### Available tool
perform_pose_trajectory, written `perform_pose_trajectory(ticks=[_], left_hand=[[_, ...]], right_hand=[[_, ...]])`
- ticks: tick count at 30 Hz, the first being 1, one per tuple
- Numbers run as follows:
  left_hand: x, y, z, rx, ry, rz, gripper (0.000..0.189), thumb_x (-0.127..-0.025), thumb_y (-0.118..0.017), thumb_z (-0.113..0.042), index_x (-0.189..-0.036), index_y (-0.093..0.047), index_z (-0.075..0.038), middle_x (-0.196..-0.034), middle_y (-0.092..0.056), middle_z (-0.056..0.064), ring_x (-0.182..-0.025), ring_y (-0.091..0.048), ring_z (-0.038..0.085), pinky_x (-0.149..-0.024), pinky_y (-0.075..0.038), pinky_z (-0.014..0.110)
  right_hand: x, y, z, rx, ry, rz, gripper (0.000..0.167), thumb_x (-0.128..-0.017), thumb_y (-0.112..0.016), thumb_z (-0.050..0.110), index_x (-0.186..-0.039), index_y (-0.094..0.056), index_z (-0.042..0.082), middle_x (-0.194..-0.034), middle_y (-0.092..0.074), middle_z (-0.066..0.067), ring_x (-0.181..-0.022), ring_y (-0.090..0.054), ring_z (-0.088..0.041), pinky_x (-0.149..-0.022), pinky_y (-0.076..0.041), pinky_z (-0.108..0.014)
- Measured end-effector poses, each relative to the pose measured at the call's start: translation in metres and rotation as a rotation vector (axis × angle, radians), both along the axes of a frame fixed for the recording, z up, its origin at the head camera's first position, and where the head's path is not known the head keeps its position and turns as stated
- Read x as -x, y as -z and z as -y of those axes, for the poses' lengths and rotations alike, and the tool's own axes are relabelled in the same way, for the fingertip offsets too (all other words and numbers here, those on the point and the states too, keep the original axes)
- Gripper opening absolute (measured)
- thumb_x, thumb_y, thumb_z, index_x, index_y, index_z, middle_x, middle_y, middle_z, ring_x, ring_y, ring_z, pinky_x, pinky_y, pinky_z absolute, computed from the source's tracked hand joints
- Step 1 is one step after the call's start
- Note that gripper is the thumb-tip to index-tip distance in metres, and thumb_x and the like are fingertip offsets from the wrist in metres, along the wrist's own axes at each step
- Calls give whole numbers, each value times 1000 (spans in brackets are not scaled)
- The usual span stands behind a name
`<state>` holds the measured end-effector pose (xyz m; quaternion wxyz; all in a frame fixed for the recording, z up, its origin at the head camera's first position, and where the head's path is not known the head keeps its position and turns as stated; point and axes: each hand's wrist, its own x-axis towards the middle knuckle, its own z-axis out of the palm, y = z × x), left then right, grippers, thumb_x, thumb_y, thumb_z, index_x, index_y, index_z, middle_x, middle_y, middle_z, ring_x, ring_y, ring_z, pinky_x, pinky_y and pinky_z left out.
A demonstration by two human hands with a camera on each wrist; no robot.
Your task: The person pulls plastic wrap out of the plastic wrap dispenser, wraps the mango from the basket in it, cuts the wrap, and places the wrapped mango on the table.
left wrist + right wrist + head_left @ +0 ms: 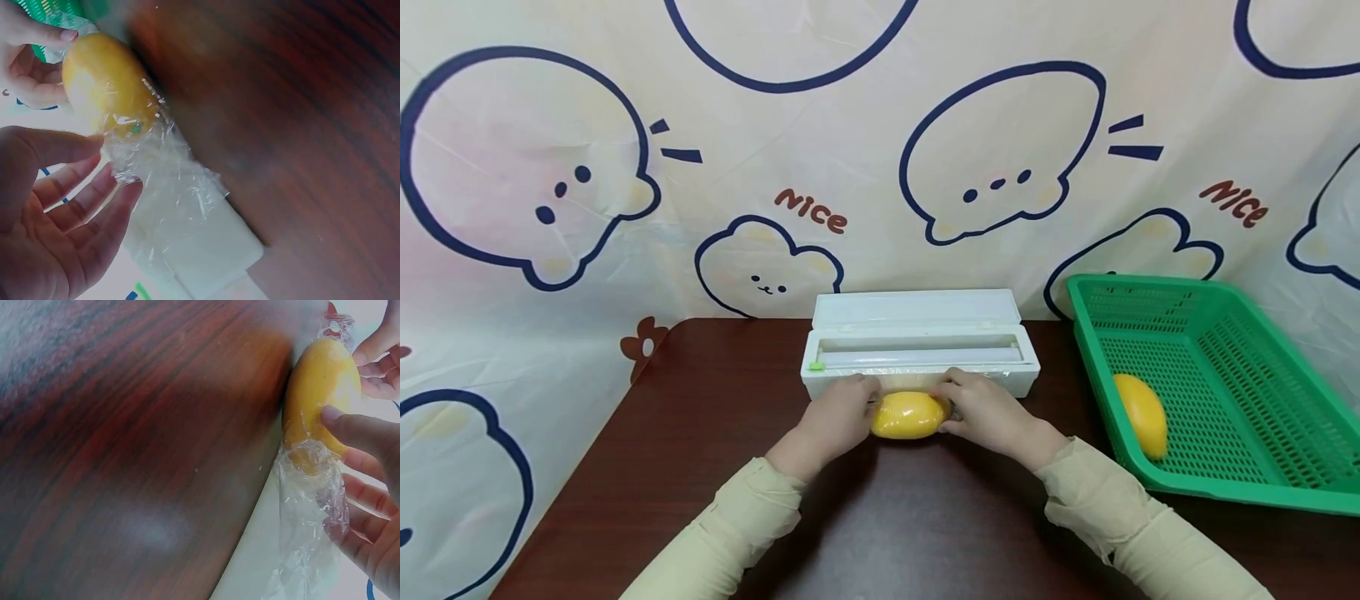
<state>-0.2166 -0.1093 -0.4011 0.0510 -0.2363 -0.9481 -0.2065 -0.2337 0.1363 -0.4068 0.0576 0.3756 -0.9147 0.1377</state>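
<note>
The yellow fruit is right in front of the white box; whether it rests on the tabletop or hangs just above it I cannot tell. Wrapping seems to be the step in hand: best to draw the clear film evenly from both ends, smooth it against the curve and gather the loose tails before they cling to themselves, pulling gently, as thin film probably tears easily. The fruit is plump, oval and glossy, with bright highlights where the film lies over it and crinkled folds at its ends. The left hand pinches film at one end; the right hand grasps the fruit's other end, thumb on its side. Farther right, a second fruit lies in the green basket
</note>
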Motion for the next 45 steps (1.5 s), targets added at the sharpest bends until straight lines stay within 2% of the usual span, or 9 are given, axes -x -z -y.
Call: perform_pose_trajectory(ticks=[5, 10, 15, 21, 26, 32, 38, 41, 45], left_hand=[[1, -7, 4, -2, -14, 37, 14, -88, -73, -1, -101, -72, -7, -94, -65, 7, -81, -64, 21, -71, -55, 36], [6, -24, 17, -13, -65, 68, 21, -88, -74, -5, -109, -72, -4, -100, -68, 10, -86, -66, 25, -76, -55, 42], [17, -46, 42, -54, -100, 96, 26, -89, -76, -8, -114, -72, -1, -106, -70, 13, -96, -66, 29, -82, -55, 44], [33, -61, 78, -103, -132, 194, 33, -86, -81, -10, -118, -73, -1, -98, -65, 13, -86, -58, 26, -75, -50, 40], [42, -53, 92, -120, -114, 261, 39, -84, -84, -12, -120, -72, -1, -87, -59, 10, -79, -53, 24, -67, -46, 35], [51, -36, 89, -128, -119, 321, 41, -85, -84, -17, -123, -73, -5, -87, -55, 11, -80, -49, 24, -64, -43, 33], [55, -25, 89, -181, -93, 341, 36, -85, -84, -18, -118, -75, -6, -75, -49, 7, -72, -46, 21, -60, -39, 32], [56, -23, 92, -226, -76, 339, 27, -87, -83, -18, -110, -75, -6, -70, -45, 4, -69, -45, 19, -59, -38, 32], [59, -20, 97, -274, -36, 335, 17, -88, -81, -17, -98, -74, -5, -66, -42, 0, -66, -44, 18, -60, -37, 31]], right_hand=[[0, -2, 0, -20, -2, 3, 46, -81, -89, 20, -120, -71, 3, -113, -68, -8, -98, -65, -20, -86, -55, -39], [0, -3, 0, -39, 9, 12, 46, -83, -88, 22, -121, -70, 4, -117, -69, -9, -103, -66, -23, -91, -54, -42], [0, -6, 0, -38, 12, 0, 44, -83, -88, 24, -118, -71, 5, -111, -68, -7, -95, -65, -20, -84, -55, -37], [3, -25, 9, -46, 32, 59, 35, -87, -84, 28, -113, -73, 6, -99, -68, -3, -85, -63, -15, -76, -55, -33], [8, -56, 33, -62, 55, 135, 31, -92, -79, 28, -115, -75, 7, -104, -72, -4, -94, -68, -19, -81, -56, -36], [26, -83, 84, -138, 6, 185, 27, -97, -74, 27, -116, -76, 8, -110, -73, -5, -102, -67, -21, -92, -53, -37], [46, -78, 137, -138, -40, 238, 19, -100, -69, 22, -113, -77, 9, -98, -72, -1, -89, -63, -16, -83, -52, -31], [52, -70, 154, -118, -44, 261, 12, -100, -68, 19, -97, -76, 11, -80, -64, 3, -74, -55, -13, -70, -46, -25], [57, -64, 167, -107, -43, 265, 29, -100, -67, 14, -72, -61, 13, -64, -45, 5, -63, -43, -11, -60, -35, -23]])
